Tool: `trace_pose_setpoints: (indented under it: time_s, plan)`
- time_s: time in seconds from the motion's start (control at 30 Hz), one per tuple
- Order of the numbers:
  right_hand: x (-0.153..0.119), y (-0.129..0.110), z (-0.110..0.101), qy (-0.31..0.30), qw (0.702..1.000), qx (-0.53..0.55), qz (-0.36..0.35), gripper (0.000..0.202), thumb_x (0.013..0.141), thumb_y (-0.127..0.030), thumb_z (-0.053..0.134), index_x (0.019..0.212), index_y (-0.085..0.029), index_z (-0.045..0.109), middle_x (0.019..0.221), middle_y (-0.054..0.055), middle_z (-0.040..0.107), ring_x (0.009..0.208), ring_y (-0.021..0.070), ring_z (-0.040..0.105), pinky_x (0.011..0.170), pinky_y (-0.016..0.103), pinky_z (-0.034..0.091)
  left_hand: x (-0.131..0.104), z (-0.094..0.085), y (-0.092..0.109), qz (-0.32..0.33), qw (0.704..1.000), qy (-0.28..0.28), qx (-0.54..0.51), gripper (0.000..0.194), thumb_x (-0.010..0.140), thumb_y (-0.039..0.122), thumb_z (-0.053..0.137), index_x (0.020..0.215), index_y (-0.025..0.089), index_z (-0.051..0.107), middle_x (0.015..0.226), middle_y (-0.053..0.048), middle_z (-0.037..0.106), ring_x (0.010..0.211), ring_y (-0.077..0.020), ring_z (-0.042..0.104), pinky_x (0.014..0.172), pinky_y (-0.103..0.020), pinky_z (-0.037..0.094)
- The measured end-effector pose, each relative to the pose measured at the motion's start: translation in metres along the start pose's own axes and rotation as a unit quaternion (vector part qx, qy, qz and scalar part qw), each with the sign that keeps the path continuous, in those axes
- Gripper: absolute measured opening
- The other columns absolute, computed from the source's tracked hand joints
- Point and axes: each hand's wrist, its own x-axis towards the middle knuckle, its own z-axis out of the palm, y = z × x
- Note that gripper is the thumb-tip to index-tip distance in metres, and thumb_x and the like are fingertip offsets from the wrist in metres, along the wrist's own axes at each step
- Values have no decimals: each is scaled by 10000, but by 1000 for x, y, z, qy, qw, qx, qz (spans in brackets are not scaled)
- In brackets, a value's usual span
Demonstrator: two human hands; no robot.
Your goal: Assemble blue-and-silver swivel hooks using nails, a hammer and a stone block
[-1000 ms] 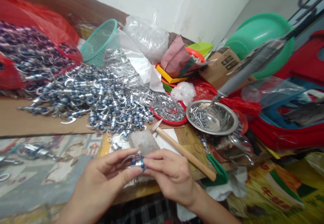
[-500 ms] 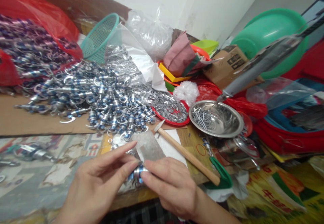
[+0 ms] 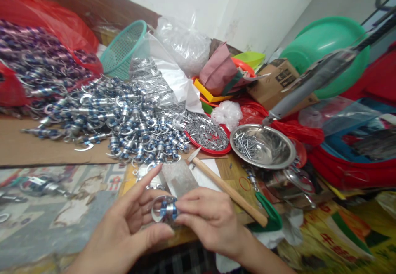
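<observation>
A small silver-and-blue metal fitting (image 3: 168, 209) with a curved, hook-like end is pinched between the thumb and fingers of my right hand (image 3: 213, 220). The curved end points left, into the hollow of my left hand (image 3: 126, 224). That hand is open, thumb and index finger spread apart around the fitting; whether its other fingers touch the hook I cannot tell. Just behind my hands lie a flat metal block (image 3: 179, 177) and a hammer (image 3: 232, 187) with a wooden handle. A big heap of similar fittings (image 3: 123, 117) covers cardboard beyond them.
To the right stands a steel bowl (image 3: 278, 150) with metal pins, beside a red tray (image 3: 227, 148) of small flat metal pieces. A grey power tool (image 3: 309, 84) hangs over the bowl. A red bag (image 3: 74, 22) of purplish fittings and a teal basket (image 3: 123, 51) are behind left.
My left thumb and fingers have come off the fitting and spread apart. The fitting's curved end now shows, and my right hand still pinches it.
</observation>
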Motion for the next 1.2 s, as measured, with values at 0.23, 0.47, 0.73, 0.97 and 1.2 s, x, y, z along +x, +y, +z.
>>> trace_pose_setpoints:
  time_s: [0.23, 0.47, 0.73, 0.97, 1.2]
  plan:
    - [57, 78, -60, 17, 886, -395, 244, 279, 849, -130, 455, 932, -202, 711, 892, 89, 711, 964, 216, 627, 855, 352, 470, 16, -1, 2, -71, 996, -23, -40, 872, 664, 327, 726, 1388, 260, 245, 770, -10, 670, 714, -179, 657, 644, -258, 544]
    - [79, 130, -73, -24, 857, -426, 290, 293, 671, -20, 551, 844, -182, 725, 892, 133, 698, 946, 288, 621, 836, 372, 440, 29, 1, 19, -130, 985, -88, -66, 889, 616, 185, 726, 1370, 198, 255, 675, 28, 620, 616, -140, 599, 566, -247, 481]
    - [63, 97, -75, 43, 914, -306, 262, 212, 843, -222, 487, 874, -147, 683, 883, 89, 694, 849, 192, 630, 783, 311, 462, 37, -5, 14, -152, 976, -106, -111, 905, 588, 84, 705, 1361, 201, 249, 637, 39, 607, 562, -129, 583, 550, -249, 448]
    - [28, 11, -13, -60, 974, 59, 211, 99, 798, -161, 564, 753, -167, 652, 636, -31, 621, 569, 89, 551, 527, 192, 422, 35, -4, 15, -142, 980, -114, -85, 884, 602, 111, 689, 1361, 201, 247, 661, 29, 613, 599, -146, 602, 590, -279, 460]
    - [30, 4, -7, -71, 986, -50, 140, 124, 798, -108, 579, 699, -160, 633, 670, -18, 598, 666, 112, 556, 621, 215, 410, 35, -4, 15, -136, 980, -111, -95, 875, 598, 116, 686, 1355, 194, 254, 662, 33, 622, 596, -149, 617, 585, -283, 471]
